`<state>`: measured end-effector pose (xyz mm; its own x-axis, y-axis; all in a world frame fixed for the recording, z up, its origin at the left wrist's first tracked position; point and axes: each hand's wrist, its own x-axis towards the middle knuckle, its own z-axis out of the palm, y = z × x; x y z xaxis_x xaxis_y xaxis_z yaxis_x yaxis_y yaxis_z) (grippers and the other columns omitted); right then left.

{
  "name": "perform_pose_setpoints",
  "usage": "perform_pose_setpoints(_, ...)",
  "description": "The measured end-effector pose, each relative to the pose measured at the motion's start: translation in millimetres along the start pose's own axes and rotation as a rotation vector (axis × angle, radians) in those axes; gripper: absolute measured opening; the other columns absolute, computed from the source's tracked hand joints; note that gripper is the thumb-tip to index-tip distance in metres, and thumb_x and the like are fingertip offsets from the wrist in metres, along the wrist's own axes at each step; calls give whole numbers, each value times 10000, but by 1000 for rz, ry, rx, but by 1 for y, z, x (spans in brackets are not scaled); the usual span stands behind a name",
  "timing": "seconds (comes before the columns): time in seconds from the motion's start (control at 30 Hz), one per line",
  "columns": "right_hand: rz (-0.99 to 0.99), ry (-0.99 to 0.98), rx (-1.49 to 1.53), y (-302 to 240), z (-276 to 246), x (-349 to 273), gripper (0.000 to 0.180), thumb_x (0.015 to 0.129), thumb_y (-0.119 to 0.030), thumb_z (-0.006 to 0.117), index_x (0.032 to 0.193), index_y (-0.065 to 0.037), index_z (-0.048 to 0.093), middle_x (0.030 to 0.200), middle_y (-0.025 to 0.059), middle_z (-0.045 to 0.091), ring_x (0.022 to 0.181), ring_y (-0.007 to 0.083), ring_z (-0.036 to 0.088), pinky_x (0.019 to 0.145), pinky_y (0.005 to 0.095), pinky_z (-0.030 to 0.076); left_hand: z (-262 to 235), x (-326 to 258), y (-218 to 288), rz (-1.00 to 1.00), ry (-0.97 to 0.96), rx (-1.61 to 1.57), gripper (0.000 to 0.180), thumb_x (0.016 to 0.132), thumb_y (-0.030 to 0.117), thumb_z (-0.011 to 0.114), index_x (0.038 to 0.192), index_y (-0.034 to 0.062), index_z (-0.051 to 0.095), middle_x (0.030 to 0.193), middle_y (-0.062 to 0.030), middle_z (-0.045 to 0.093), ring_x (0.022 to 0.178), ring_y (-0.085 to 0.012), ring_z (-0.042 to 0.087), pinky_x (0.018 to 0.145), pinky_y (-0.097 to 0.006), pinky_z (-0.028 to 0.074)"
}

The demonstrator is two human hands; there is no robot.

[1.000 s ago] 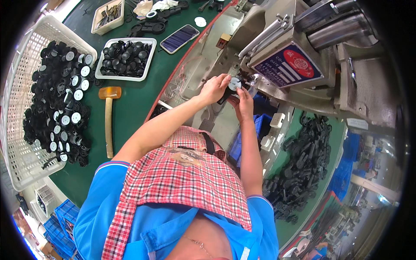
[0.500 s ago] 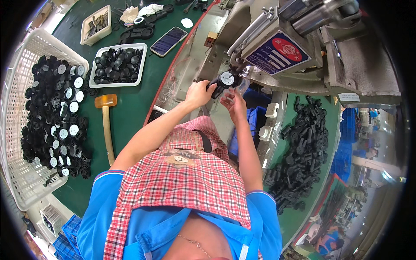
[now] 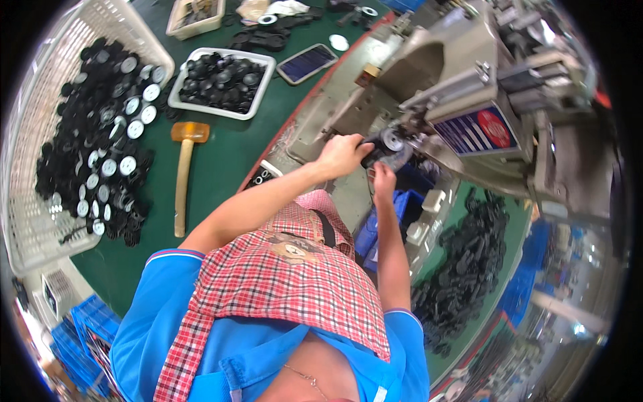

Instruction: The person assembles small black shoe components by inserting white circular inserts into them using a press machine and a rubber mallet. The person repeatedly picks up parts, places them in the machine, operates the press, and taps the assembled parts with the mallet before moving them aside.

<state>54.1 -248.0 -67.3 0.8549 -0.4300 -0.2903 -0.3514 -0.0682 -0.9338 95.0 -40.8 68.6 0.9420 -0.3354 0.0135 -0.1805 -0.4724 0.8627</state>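
Observation:
My left hand (image 3: 343,157) grips a black plastic wheel part (image 3: 392,140), which has a round pale disc on its face. The part is held up against the working end of a grey metal press (image 3: 472,130). Just below it is my right hand (image 3: 384,182), with fingers drawn together near the part's underside. Whatever lies between those fingertips is too small to make out. A clear, shiny piece partly covers the part's lower right side, so its contact with the machine is hidden.
On the green table at left are a white basket (image 3: 19,221) of black wheel parts, a white tray (image 3: 175,102) of black caps, a mallet (image 3: 182,177) and a phone (image 3: 307,64). Black parts (image 3: 462,261) are heaped at right; a blue bin (image 3: 383,228) stands below the press.
The view has shifted, so most things sit elsewhere in the picture. My right hand's fingers, spread before, are now closed together beneath the part. My left hand still grips the part.

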Motion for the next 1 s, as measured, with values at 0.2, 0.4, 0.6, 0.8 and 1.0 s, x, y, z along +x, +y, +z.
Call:
perform_pose_setpoints(0.2, -571, 124, -674, -11, -9, 66, 283, 887, -229, 599, 1017, 14, 665, 941, 218, 677, 884, 371, 652, 796, 444, 515, -96, -109, -68, -57, 253, -127, 357, 985, 230, 506, 1276, 27, 540, 1004, -180, 676, 794, -294, 678, 728, -393, 505)
perform_pose_setpoints(0.4, -539, 8, -1220, -3, -13, 111, 236, 867, -209, 559, 891, 8, 648, 923, 260, 658, 912, 453, 620, 798, 527, 494, -169, -184, -119, -555, 190, 646, 407, 981, 420, 481, 1254, 134, 575, 875, -228, 685, 816, -386, 674, 696, -530, 514)
perform_pose_setpoints(0.6, -811, 70, -1301, 20, -26, 157, 212, 720, -174, 705, 833, 0, 658, 860, 247, 673, 822, 421, 665, 692, 498, 530, -187, -96, -89, -136, 563, 597, 237, 921, 258, 597, 1116, 131, 642, 989, -98, 649, 904, -319, 641, 725, -427, 527)
perform_pose_setpoints(0.8, -716, 71, -1307, 54, -44, 173, 227, 812, -266, 654, 983, -120, 686, 983, 163, 696, 937, 396, 651, 793, 490, 516, -193, 23, -121, -93, 514, 822, 201, 857, 223, 667, 1036, 143, 713, 959, -48, 620, 937, -257, 627, 778, -382, 528)
perform_pose_setpoints(1.0, -853, 4, -1209, -2, -19, 125, 349, 850, -257, 618, 1138, -60, 619, 1180, 193, 620, 1154, 400, 539, 989, 496, 411, -200, 3, -130, -44, 684, 787, 162, 892, 243, 616, 882, 100, 690, 910, -83, 612, 860, -298, 649, 706, -415, 537)
